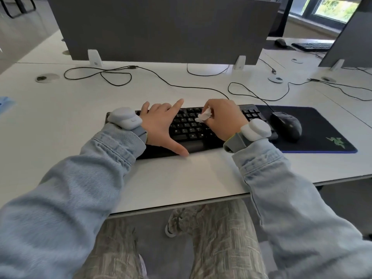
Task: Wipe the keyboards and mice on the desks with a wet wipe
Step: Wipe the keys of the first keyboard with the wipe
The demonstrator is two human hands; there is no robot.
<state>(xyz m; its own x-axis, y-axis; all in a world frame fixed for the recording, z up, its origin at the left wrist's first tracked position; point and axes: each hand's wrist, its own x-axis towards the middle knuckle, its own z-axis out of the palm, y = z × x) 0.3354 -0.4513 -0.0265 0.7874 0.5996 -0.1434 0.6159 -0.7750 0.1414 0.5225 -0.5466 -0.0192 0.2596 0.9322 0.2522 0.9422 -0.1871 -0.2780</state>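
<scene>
A black keyboard lies on the white desk in front of me. My left hand rests flat on its left half, fingers spread, thumb on the front edge. My right hand is over the right half, closed on a crumpled white wet wipe that presses on the keys. A black mouse sits to the right on a dark mouse pad, apart from both hands.
A grey partition stands behind the keyboard. Black cables loop across the desk's back part. A second keyboard and mouse lie on the far right desk. A blue object shows at the left edge.
</scene>
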